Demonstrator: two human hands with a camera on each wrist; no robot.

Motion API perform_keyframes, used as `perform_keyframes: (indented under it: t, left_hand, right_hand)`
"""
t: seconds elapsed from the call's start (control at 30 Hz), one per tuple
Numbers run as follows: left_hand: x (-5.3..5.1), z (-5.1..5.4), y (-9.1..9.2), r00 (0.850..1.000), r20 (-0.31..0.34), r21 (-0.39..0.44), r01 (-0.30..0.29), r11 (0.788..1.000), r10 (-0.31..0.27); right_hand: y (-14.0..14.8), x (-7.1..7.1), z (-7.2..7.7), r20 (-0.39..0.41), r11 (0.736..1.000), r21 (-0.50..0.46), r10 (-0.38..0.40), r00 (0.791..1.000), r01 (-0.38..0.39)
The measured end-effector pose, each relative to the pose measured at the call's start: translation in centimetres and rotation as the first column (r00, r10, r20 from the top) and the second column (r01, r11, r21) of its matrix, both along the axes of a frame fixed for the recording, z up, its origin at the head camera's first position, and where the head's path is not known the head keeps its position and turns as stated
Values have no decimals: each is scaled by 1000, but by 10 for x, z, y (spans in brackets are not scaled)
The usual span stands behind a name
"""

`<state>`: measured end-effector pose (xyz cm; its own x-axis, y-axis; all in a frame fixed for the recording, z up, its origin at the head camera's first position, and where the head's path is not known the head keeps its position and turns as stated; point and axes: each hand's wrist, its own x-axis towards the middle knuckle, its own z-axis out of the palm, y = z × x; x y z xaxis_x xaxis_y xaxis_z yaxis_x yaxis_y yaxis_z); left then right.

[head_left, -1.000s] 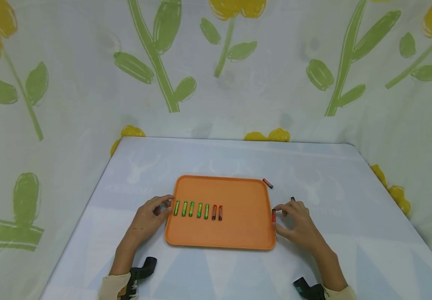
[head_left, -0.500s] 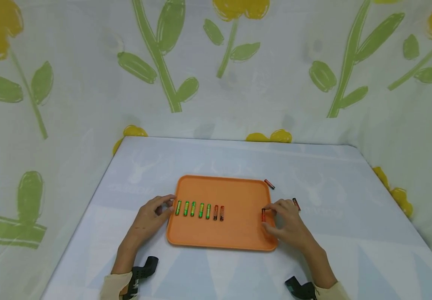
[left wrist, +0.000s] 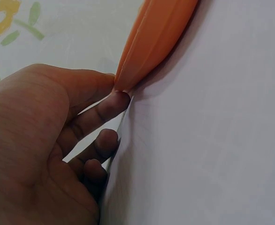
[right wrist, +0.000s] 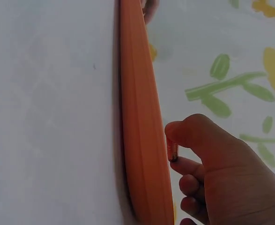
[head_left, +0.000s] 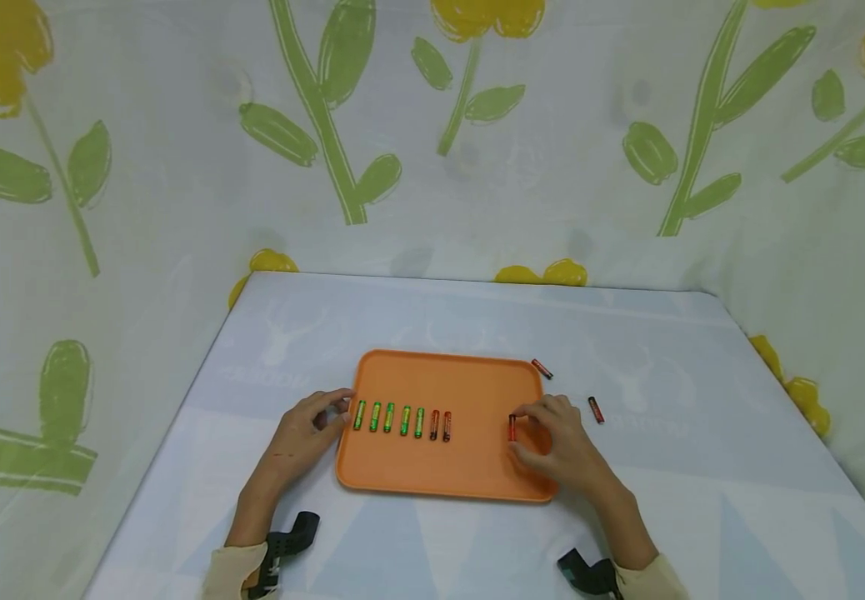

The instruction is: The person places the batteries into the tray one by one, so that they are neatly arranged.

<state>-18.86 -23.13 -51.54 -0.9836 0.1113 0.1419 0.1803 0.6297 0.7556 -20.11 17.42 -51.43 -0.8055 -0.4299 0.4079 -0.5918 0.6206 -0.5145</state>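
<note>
An orange tray [head_left: 417, 475] lies on the table with a row of green batteries [head_left: 389, 417] and two red batteries [head_left: 447, 427] on its left half. My left hand [head_left: 305, 433] is at the tray's left side; in the left wrist view its thumb and forefinger pinch the edge. Over the right part of the tray, my right hand [head_left: 563, 442] holds another red battery [head_left: 512, 428] by its ends between thumb and forefinger. The right wrist view shows this battery partly covered by the thumb, just above the rim.
Two loose red-and-black batteries lie on the table outside the tray: one battery [head_left: 542, 369] by its back right corner, another battery [head_left: 596, 410] further right. A flower-patterned curtain [head_left: 522, 192] hangs behind and beside the table [head_left: 665, 350].
My right hand has carried the red battery leftward from beyond the tray's right rim to over the tray. A loose battery it partly covered is now fully visible. My left hand stays at the rim.
</note>
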Motion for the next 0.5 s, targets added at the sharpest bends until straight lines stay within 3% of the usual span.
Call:
perform_keyframes:
  t: [0.27, 0.5]
  left_hand:
    - [0, 1, 1, 1000, 8, -3, -5, 1000, 5]
    - [0, 1, 0, 1000, 7, -12, -8, 1000, 8]
  right_hand:
    - [-12, -2, 0, 55, 1000, 11, -3, 998, 2]
    - [-20, -6, -1, 55, 1000, 25, 13, 998, -14]
